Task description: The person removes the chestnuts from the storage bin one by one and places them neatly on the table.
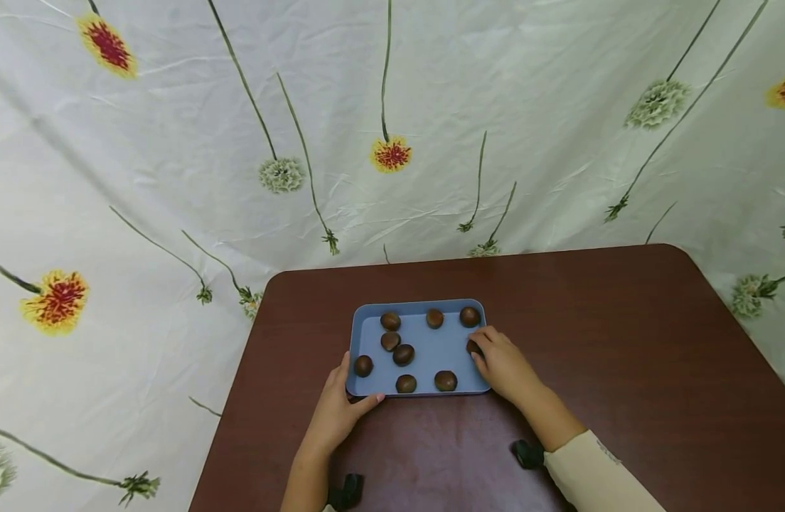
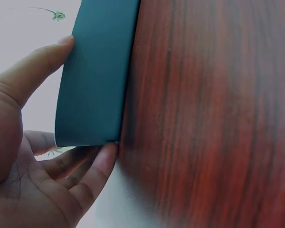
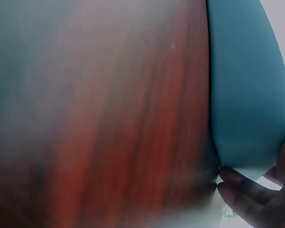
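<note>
A blue rectangular tray (image 1: 431, 348) lies on the table with several brown chestnuts (image 1: 403, 354) spread over it. At its near left corner is my left hand (image 1: 333, 412), thumb against the front wall and fingers along the left side. The left wrist view shows these fingers curled about the end of the tray (image 2: 97, 76). My right hand (image 1: 504, 366) reaches over the tray's right edge. Its thumb and forefinger pinch a dark chestnut (image 1: 473, 347), partly hidden by the hand. In the right wrist view, other fingers (image 3: 247, 187) lie by the tray's outer corner.
The dark wooden table (image 1: 597, 341) extends well to the right of the tray. Behind it hangs a pale cloth (image 1: 341, 85) printed with flowers. Black wrist straps (image 1: 527, 454) show on both forearms. One chestnut (image 1: 469, 316) sits in the far right corner, close to my right fingers.
</note>
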